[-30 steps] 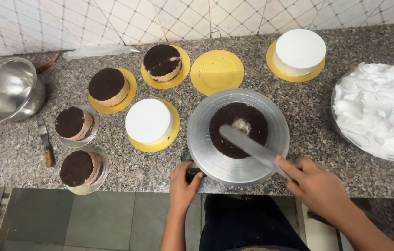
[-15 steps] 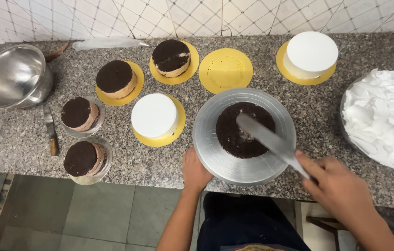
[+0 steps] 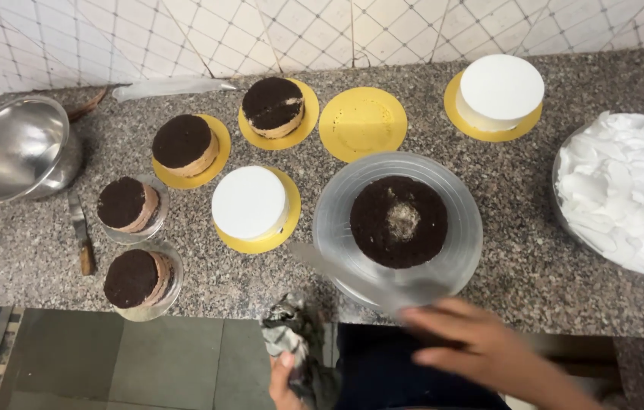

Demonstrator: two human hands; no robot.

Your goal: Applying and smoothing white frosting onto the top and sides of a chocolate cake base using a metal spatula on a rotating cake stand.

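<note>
Hands first: right hand [image 3: 481,349], blurred at the counter's near edge, grips the handle of a long flat metal palette knife [image 3: 360,279] whose blade slants up-left across the rim of the round grey metal turntable [image 3: 459,197]. Left hand [image 3: 285,380], low in frame below the counter, is closed around a crumpled dark-and-white piping bag [image 3: 285,334]. On the turntable, centred, sits a round dark chocolate sponge layer [image 3: 398,222], bare but for a pale smear at its middle. Judged step: icing of this layer is barely begun, knife clear of the cake top. Next move calls for cream onto the sponge, then the blade laid flat and level over it. Big bowl of whipped white cream [image 3: 626,197] stands well to the right. Just left of the turntable, a white-iced round cake on a yellow board [image 3: 250,203]; a second one [image 3: 498,91] at the back right; an empty round yellow board [image 3: 362,123] between. Four uncoated chocolate cakes [image 3: 182,144] cluster left; steel mixing bowl [image 3: 14,148] and a wooden-handled knife [image 3: 81,235] lie beyond on the speckled granite counter [image 3: 550,281].
</note>
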